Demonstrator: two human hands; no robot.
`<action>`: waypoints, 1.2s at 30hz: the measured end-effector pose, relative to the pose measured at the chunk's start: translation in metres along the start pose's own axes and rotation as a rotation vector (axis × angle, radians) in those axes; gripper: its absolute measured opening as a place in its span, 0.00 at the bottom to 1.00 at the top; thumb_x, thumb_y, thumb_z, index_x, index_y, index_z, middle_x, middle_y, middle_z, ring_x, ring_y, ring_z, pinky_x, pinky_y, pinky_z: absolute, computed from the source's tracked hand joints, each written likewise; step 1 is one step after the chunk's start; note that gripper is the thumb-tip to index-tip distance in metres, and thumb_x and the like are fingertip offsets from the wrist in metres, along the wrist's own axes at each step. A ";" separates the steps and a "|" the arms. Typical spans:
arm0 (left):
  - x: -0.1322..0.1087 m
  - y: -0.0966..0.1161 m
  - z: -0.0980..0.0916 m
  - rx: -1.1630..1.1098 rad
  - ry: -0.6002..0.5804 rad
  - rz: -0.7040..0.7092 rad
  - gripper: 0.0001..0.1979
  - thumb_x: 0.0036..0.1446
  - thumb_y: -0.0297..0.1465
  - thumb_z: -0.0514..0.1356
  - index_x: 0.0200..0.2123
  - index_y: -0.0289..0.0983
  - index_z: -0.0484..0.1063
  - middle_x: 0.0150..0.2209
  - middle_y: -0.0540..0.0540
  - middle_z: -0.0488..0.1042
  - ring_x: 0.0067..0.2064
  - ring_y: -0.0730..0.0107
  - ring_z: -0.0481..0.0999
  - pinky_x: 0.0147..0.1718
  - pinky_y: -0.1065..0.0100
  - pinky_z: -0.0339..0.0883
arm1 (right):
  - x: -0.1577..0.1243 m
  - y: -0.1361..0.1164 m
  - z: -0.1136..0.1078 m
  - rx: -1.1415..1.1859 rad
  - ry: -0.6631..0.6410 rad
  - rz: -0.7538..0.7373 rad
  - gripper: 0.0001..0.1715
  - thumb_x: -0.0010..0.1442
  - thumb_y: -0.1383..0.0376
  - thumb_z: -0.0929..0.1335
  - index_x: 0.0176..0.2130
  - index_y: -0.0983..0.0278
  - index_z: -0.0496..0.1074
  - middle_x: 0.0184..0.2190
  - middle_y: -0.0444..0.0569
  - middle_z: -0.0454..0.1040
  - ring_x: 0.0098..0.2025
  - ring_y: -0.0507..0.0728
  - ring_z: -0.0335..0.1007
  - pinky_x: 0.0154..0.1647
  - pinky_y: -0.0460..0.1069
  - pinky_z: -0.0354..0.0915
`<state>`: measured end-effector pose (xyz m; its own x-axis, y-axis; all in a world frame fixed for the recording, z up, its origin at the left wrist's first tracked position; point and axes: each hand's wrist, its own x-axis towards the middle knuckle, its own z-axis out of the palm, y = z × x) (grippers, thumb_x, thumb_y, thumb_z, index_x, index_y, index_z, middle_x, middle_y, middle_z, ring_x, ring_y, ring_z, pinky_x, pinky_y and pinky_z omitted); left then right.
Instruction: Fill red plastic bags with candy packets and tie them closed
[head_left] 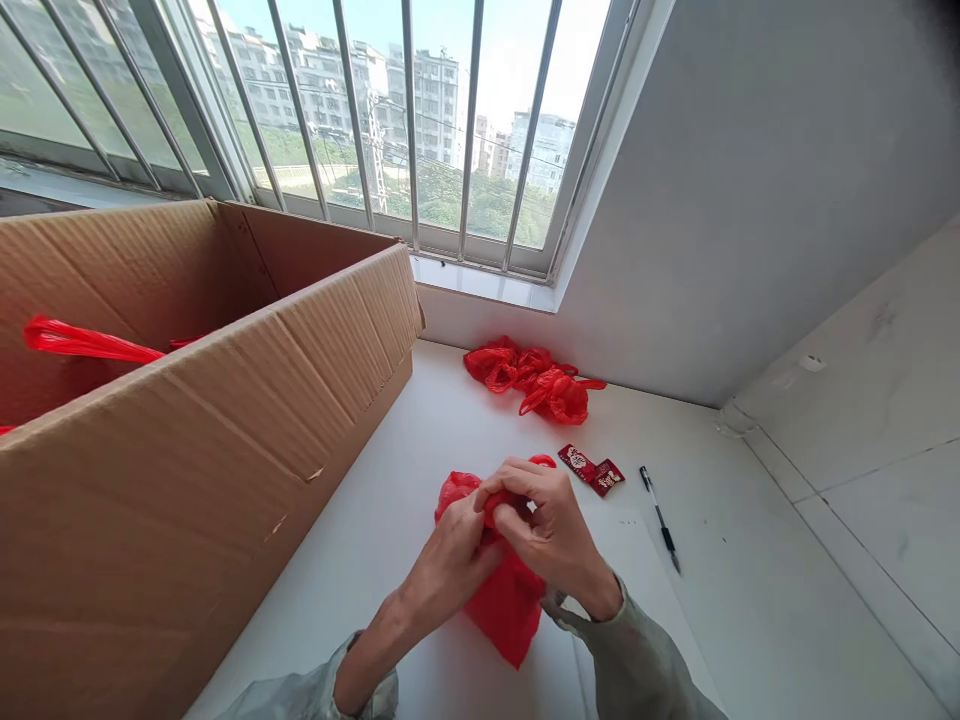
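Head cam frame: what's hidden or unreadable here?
- Head view: top of the red bag, covered by the left hand and right hand gripping it.
- Head view: inside of the cardboard box; its near wall hides all but a red plastic strip, left edge crops it.
- Head view: print on the small red packets, too small.

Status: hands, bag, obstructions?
Left hand, right hand: both shut on red plastic bag top. Cardboard box close left; pen, red packets lie right, untouched.
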<state>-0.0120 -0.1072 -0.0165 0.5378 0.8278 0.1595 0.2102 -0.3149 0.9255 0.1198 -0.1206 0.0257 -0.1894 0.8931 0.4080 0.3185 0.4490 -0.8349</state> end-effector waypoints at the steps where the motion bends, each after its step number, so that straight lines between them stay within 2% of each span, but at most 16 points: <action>1: -0.001 -0.002 0.002 0.003 -0.032 0.010 0.05 0.56 0.24 0.52 0.29 0.38 0.63 0.29 0.51 0.67 0.32 0.71 0.65 0.29 0.70 0.58 | 0.002 -0.002 0.003 -0.011 0.007 0.014 0.17 0.47 0.77 0.60 0.27 0.62 0.74 0.24 0.42 0.69 0.25 0.49 0.61 0.26 0.45 0.58; 3: -0.001 -0.005 0.003 0.020 -0.076 -0.001 0.08 0.58 0.25 0.50 0.26 0.37 0.63 0.27 0.51 0.67 0.29 0.72 0.63 0.26 0.70 0.56 | 0.004 -0.003 0.004 0.017 0.031 0.065 0.16 0.52 0.75 0.61 0.31 0.62 0.75 0.27 0.43 0.72 0.25 0.49 0.63 0.26 0.44 0.59; 6: -0.002 -0.007 -0.002 0.030 -0.065 -0.025 0.10 0.62 0.32 0.52 0.27 0.37 0.64 0.28 0.51 0.67 0.29 0.72 0.62 0.28 0.69 0.56 | 0.001 0.004 -0.006 0.019 0.036 0.151 0.18 0.59 0.69 0.62 0.48 0.59 0.71 0.39 0.45 0.75 0.21 0.47 0.62 0.25 0.45 0.60; 8: -0.001 -0.005 -0.008 0.006 -0.039 -0.034 0.11 0.63 0.36 0.52 0.29 0.37 0.64 0.30 0.51 0.67 0.31 0.72 0.62 0.30 0.69 0.57 | -0.003 0.013 -0.017 -0.091 -0.056 0.155 0.23 0.63 0.66 0.62 0.57 0.56 0.64 0.44 0.46 0.75 0.20 0.47 0.59 0.28 0.46 0.61; 9: -0.001 -0.004 -0.010 -0.012 -0.028 -0.045 0.12 0.63 0.38 0.51 0.30 0.38 0.63 0.30 0.51 0.66 0.31 0.72 0.62 0.30 0.70 0.57 | -0.006 0.017 -0.022 -0.159 -0.131 0.143 0.23 0.64 0.65 0.62 0.58 0.55 0.63 0.43 0.46 0.75 0.22 0.47 0.60 0.30 0.46 0.62; 11: 0.000 -0.001 -0.014 -0.059 -0.021 -0.073 0.13 0.64 0.39 0.51 0.29 0.38 0.61 0.31 0.52 0.64 0.31 0.73 0.62 0.29 0.70 0.57 | -0.012 0.027 -0.030 -0.251 -0.271 0.107 0.17 0.66 0.63 0.61 0.53 0.56 0.68 0.39 0.46 0.76 0.28 0.50 0.65 0.34 0.47 0.61; 13: 0.000 0.003 -0.017 -0.119 -0.046 -0.109 0.13 0.63 0.39 0.52 0.28 0.39 0.58 0.31 0.53 0.64 0.31 0.73 0.64 0.29 0.71 0.57 | -0.018 0.035 -0.034 -0.341 -0.300 0.079 0.13 0.67 0.62 0.60 0.43 0.59 0.72 0.34 0.46 0.74 0.32 0.53 0.67 0.34 0.47 0.60; 15: 0.000 0.005 -0.018 -0.158 -0.088 -0.146 0.13 0.63 0.38 0.53 0.28 0.39 0.56 0.30 0.53 0.66 0.32 0.72 0.66 0.31 0.70 0.58 | -0.022 0.039 -0.035 -0.460 -0.223 0.065 0.15 0.68 0.61 0.59 0.37 0.61 0.71 0.32 0.47 0.72 0.31 0.52 0.65 0.32 0.47 0.57; 17: 0.000 0.007 -0.020 -0.143 -0.101 -0.173 0.13 0.63 0.37 0.53 0.28 0.39 0.56 0.28 0.54 0.68 0.32 0.72 0.67 0.32 0.70 0.57 | -0.027 0.039 -0.036 -0.562 -0.124 0.063 0.17 0.69 0.60 0.58 0.34 0.61 0.70 0.30 0.47 0.70 0.28 0.52 0.62 0.30 0.47 0.55; 20: 0.000 0.006 -0.023 -0.114 -0.084 -0.191 0.11 0.63 0.36 0.53 0.29 0.39 0.58 0.27 0.54 0.68 0.31 0.72 0.64 0.31 0.70 0.54 | -0.037 0.031 -0.035 -0.580 -0.061 0.078 0.17 0.69 0.59 0.57 0.33 0.61 0.68 0.29 0.46 0.68 0.26 0.51 0.60 0.28 0.47 0.53; 22: -0.001 0.002 -0.025 -0.187 -0.090 -0.213 0.11 0.61 0.36 0.55 0.29 0.39 0.59 0.28 0.54 0.67 0.31 0.73 0.62 0.30 0.70 0.53 | -0.047 0.026 -0.033 -0.513 -0.112 0.106 0.17 0.68 0.60 0.58 0.32 0.61 0.68 0.27 0.45 0.67 0.25 0.50 0.59 0.27 0.47 0.53; 24: -0.001 -0.003 -0.027 -0.337 -0.112 -0.241 0.12 0.59 0.36 0.59 0.28 0.38 0.59 0.29 0.53 0.67 0.30 0.74 0.62 0.29 0.71 0.53 | -0.056 0.022 -0.029 -0.446 -0.219 0.125 0.16 0.68 0.61 0.58 0.32 0.61 0.69 0.26 0.44 0.67 0.25 0.50 0.59 0.27 0.47 0.53; 28: -0.005 -0.013 -0.030 -0.541 -0.134 -0.265 0.18 0.51 0.34 0.66 0.26 0.37 0.56 0.31 0.51 0.68 0.31 0.75 0.62 0.29 0.72 0.54 | -0.068 0.020 -0.026 -0.432 -0.363 0.119 0.16 0.68 0.65 0.58 0.36 0.59 0.74 0.29 0.44 0.72 0.25 0.50 0.62 0.26 0.47 0.54; 30: -0.007 -0.015 -0.031 -0.521 -0.120 -0.243 0.19 0.51 0.33 0.66 0.25 0.37 0.54 0.31 0.52 0.66 0.30 0.76 0.61 0.28 0.73 0.54 | -0.066 0.019 -0.029 -0.392 -0.319 0.118 0.13 0.66 0.65 0.62 0.39 0.58 0.76 0.34 0.44 0.75 0.28 0.50 0.66 0.29 0.46 0.58; 34: -0.012 -0.014 -0.032 -0.302 -0.153 -0.122 0.14 0.54 0.31 0.63 0.27 0.37 0.57 0.28 0.54 0.63 0.28 0.78 0.57 0.27 0.73 0.52 | -0.045 0.016 -0.032 -0.166 -0.019 0.109 0.12 0.65 0.63 0.64 0.44 0.58 0.76 0.40 0.46 0.76 0.37 0.51 0.71 0.37 0.45 0.64; 36: -0.013 -0.012 -0.030 -0.163 -0.171 -0.045 0.11 0.55 0.28 0.61 0.28 0.37 0.59 0.27 0.55 0.62 0.28 0.77 0.57 0.26 0.74 0.52 | -0.033 0.019 -0.025 -0.037 -0.024 0.092 0.15 0.67 0.64 0.61 0.45 0.59 0.75 0.40 0.46 0.77 0.40 0.51 0.72 0.40 0.45 0.65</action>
<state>-0.0464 -0.1002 -0.0194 0.6643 0.7442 0.0690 0.1100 -0.1886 0.9759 0.1554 -0.1405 0.0058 -0.1801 0.9298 0.3209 0.3695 0.3663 -0.8540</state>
